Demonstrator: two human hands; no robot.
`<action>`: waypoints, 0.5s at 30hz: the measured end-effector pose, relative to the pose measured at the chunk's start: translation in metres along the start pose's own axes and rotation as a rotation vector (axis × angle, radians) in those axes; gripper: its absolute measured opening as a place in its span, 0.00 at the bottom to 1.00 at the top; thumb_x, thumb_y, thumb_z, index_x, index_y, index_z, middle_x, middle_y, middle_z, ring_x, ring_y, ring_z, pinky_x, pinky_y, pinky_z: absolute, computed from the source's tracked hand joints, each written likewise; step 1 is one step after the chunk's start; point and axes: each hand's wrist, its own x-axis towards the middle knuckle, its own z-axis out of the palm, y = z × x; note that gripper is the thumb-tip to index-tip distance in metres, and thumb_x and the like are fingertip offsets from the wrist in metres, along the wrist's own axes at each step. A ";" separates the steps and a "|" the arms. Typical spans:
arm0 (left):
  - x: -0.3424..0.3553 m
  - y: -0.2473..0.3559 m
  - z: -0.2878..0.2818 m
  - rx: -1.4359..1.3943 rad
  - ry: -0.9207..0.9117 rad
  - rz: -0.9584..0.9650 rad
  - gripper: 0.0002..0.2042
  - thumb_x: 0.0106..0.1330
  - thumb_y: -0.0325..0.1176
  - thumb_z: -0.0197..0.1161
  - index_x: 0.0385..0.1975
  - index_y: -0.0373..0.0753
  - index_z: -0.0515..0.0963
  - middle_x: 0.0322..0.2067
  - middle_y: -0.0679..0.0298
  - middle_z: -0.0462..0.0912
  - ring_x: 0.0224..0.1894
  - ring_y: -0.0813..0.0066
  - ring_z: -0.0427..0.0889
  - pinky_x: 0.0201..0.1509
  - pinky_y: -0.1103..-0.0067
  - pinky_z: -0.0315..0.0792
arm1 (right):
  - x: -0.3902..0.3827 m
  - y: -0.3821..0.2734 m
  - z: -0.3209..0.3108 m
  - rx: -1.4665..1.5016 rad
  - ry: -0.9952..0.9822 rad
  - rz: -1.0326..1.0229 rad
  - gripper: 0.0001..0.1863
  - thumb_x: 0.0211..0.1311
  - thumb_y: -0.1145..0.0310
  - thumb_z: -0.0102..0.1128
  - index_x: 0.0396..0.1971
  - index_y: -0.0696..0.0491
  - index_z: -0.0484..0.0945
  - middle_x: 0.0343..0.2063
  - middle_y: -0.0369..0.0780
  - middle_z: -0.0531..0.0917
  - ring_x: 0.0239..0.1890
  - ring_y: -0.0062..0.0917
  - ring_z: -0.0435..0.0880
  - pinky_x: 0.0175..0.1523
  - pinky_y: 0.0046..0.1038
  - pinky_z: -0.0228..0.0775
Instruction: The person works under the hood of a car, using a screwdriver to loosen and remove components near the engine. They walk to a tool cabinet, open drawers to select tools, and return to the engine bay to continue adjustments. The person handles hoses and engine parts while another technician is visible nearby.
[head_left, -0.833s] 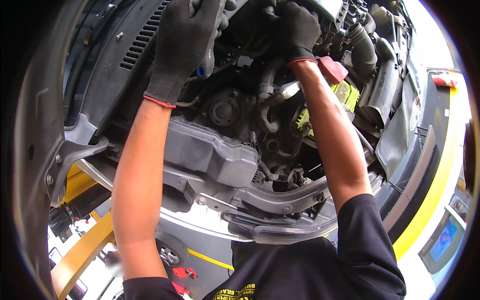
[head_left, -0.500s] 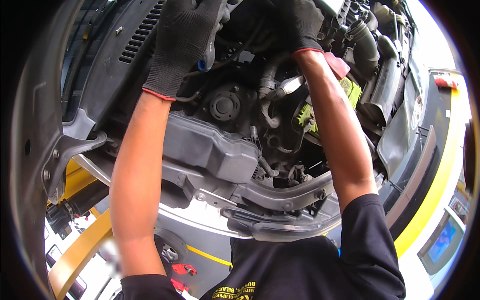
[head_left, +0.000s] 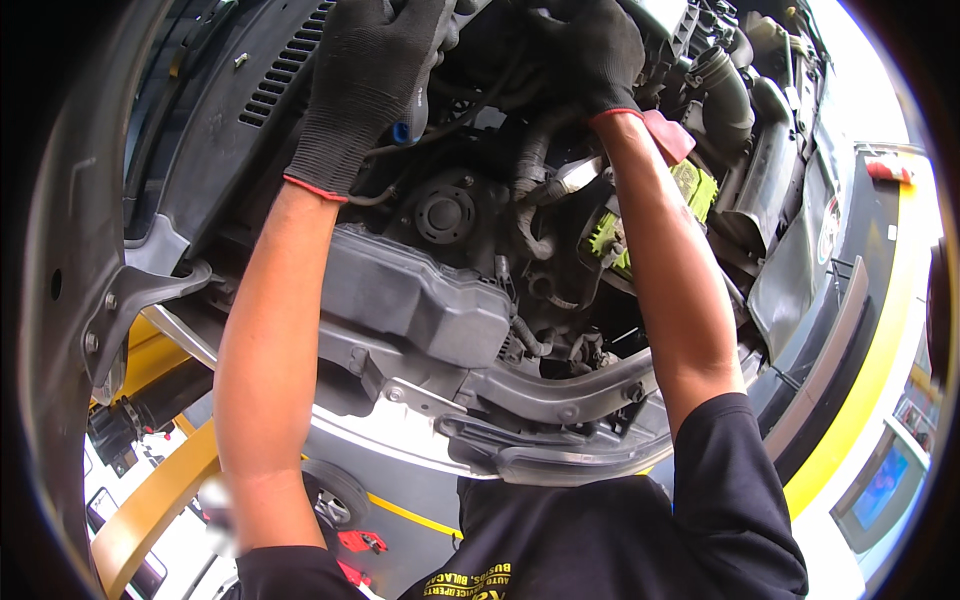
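Both hands were up high in the engine bay, black gloves on, red cuffs at the wrists! The left hand (head_left: pixel 375 75) had its fingers bent round a blue-ended handle (head_left: pixel 403 131), closed in a firm grip, and that blue end poked out just below them. Over on the other side, the right hand (head_left: pixel 598 58) had its back to us, fingers bent forward into the shadow; how far open they were, and whether they had hold of anything, I couldn't tell.

Left of the left fingers, well in view, ran the slotted panel (head_left: pixel 284 85). Below and between the two sets of fingers sat the round wheel (head_left: pixel 444 216), and lower again, the big grey cover (head_left: pixel 415 298). Now the right side: the red cap (head_left: pixel 668 138) showed below and to the right of the right fingers, close by the wrist, with the lime-green part (head_left: pixel 697 190) farther down, partly behind the forearm. And well to the right of those same fingers, a fat black hose (head_left: pixel 724 95) stood with its mouth open!
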 end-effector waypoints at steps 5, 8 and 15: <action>-0.004 0.007 0.004 0.180 0.011 0.169 0.19 0.86 0.41 0.57 0.32 0.37 0.83 0.17 0.71 0.76 0.20 0.85 0.72 0.25 0.77 0.64 | 0.000 0.003 0.002 -0.205 0.035 -0.144 0.19 0.69 0.49 0.69 0.41 0.50 0.80 0.33 0.48 0.88 0.41 0.49 0.89 0.47 0.51 0.81; -0.006 0.006 0.005 0.209 0.019 0.174 0.19 0.85 0.40 0.57 0.31 0.36 0.82 0.16 0.70 0.73 0.19 0.83 0.71 0.25 0.75 0.63 | 0.007 -0.013 -0.016 -0.249 -0.125 -0.026 0.19 0.70 0.49 0.69 0.40 0.51 0.81 0.32 0.49 0.89 0.39 0.50 0.90 0.46 0.52 0.81; -0.009 0.013 0.004 0.188 -0.033 0.076 0.19 0.85 0.39 0.57 0.30 0.37 0.82 0.16 0.71 0.73 0.19 0.84 0.71 0.25 0.75 0.63 | 0.009 -0.001 -0.047 -0.221 -0.350 -0.206 0.19 0.71 0.50 0.68 0.40 0.52 0.84 0.32 0.52 0.90 0.39 0.51 0.91 0.43 0.51 0.80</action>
